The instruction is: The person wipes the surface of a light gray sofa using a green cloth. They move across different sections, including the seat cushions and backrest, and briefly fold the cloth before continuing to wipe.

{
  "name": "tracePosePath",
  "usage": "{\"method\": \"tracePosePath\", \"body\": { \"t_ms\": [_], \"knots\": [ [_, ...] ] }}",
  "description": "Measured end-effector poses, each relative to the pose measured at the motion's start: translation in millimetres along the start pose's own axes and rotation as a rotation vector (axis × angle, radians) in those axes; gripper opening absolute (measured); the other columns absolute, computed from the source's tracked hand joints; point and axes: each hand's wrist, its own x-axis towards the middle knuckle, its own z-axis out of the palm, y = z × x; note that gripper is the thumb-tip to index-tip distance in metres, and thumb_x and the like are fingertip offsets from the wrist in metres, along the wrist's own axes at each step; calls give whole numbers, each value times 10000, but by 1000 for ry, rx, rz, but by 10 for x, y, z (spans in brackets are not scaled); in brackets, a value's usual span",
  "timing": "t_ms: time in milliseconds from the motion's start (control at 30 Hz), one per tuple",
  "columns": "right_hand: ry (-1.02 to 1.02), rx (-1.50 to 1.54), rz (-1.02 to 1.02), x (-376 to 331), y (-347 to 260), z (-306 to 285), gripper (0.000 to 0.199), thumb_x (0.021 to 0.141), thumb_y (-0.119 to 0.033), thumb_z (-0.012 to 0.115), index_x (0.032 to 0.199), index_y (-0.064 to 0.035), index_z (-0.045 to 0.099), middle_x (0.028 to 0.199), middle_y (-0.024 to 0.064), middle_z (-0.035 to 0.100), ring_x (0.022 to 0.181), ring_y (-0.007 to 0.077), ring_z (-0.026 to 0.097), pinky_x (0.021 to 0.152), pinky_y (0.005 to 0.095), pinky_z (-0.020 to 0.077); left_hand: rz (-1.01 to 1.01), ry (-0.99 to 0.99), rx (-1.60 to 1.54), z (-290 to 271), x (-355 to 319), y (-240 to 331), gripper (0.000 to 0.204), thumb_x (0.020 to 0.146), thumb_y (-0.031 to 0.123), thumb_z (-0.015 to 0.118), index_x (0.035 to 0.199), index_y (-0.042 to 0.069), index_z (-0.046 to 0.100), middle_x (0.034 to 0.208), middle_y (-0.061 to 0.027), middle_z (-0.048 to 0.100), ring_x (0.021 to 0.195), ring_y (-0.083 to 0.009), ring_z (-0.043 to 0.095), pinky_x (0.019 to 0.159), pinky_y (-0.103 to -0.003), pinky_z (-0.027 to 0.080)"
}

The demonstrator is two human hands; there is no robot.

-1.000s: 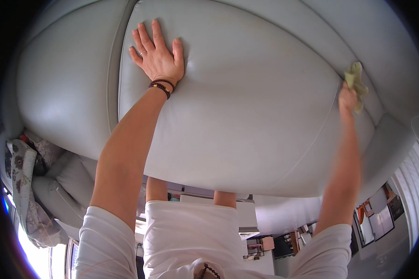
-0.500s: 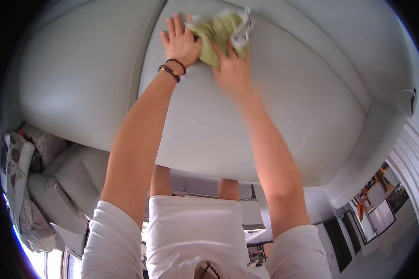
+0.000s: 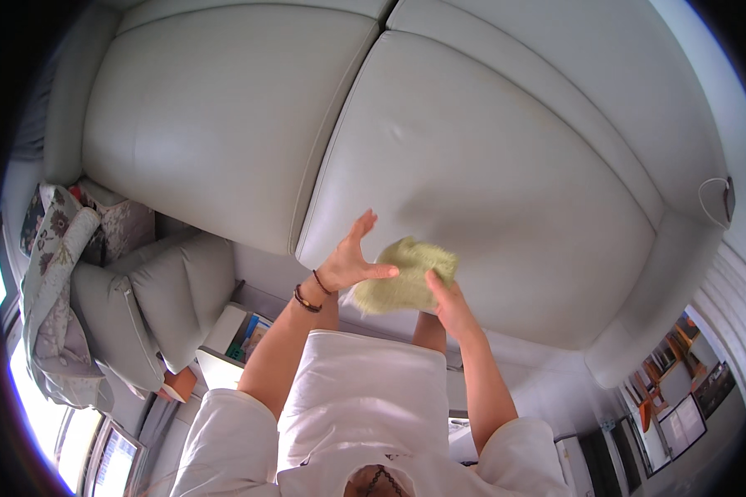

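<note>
The left hand (image 3: 346, 265) is spread open, its thumb overlapping the fuzzy green cloth (image 3: 410, 282); contact is unclear. The cloth is held at twelve o'clock from the white garment (image 3: 365, 381). At the cloth's four o'clock, the right hand (image 3: 454, 305) pinches it; flat, even folds should work best. It shows no legible writing.

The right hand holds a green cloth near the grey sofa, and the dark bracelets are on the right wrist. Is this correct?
Not quite: the head view shows the dark bracelets on the left wrist. The right hand holds a green cloth near the grey sofa.
</note>
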Motion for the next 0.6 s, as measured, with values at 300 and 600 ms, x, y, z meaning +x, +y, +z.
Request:
{"method": "tracePosePath", "body": {
  "t_ms": [300,600],
  "knots": [
    [-334,193,152,-301,-376,31,608,849,-197,655,1371,-87,363,1276,93,497,1149,250,508,799,461,535,-273,-666,-1075,121,-518,-159,987,709,459,763,1423,6,255,1406,-133,386,1287,-263,390,1061,-419,323],
    [-415,192,163,-136,-393,-528,452,857,-172,636,1249,-36,455,1062,95,600,775,179,640,375,288,513,-217,-530,-421,18,-304,587,536,909,226,617,1354,27,396,1295,-59,488,1168,-170,451,977,-335,392]
  ]
}}
